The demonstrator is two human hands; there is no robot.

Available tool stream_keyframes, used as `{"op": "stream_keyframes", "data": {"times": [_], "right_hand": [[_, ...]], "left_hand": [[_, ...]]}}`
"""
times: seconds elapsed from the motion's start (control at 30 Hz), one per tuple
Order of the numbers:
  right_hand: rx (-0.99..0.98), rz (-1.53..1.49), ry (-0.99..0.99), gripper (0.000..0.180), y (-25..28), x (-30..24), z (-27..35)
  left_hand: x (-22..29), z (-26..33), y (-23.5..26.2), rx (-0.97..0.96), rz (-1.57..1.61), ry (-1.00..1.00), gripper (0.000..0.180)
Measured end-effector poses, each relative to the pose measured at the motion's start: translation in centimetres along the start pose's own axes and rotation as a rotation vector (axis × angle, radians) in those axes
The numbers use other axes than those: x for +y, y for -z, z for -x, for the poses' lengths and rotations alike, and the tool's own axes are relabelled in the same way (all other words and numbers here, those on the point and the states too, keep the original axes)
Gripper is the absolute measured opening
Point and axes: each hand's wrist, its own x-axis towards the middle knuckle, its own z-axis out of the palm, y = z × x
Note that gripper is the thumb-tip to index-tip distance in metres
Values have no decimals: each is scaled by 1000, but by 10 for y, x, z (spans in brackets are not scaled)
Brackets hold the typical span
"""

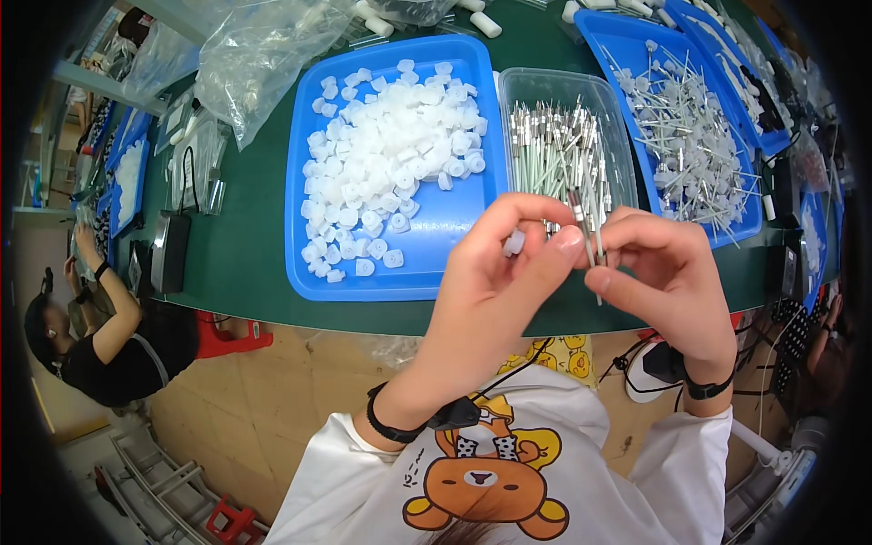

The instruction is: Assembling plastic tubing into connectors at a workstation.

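Both hands meet above the near edge of the table. My left hand (486,295) pinches a thin metal-tipped rod (581,218) between thumb and index finger. A small translucent white plastic cap (514,242) sits against its curled fingers. My right hand (672,272) is closed on thin rods too, its thumb and fingertips touching their lower part; how many is hard to make out. Just beyond my hands, a clear plastic box (618,136) holds many upright rods with pale stems and metal ends. To its left, a blue tray (454,232) carries a heap of white caps.
At the right, another blue tray (740,222) holds rods with caps on them. A clear plastic bag (263,68) and white cylinders (486,24) lie at the back. A black box (170,250) stands at the left. Another person (104,350) sits at far left by a red stool (232,336).
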Motion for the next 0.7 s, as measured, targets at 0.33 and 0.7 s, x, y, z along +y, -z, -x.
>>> {"op": "stream_keyframes", "data": {"times": [0.33,0.7], "right_hand": [[231,642,433,24,-2,-3,7],[187,1271,1121,33,2,8,11]], "left_hand": [[2,3,1,22,36,58,11],[-5,13,-8,-58,314,277,11]]}}
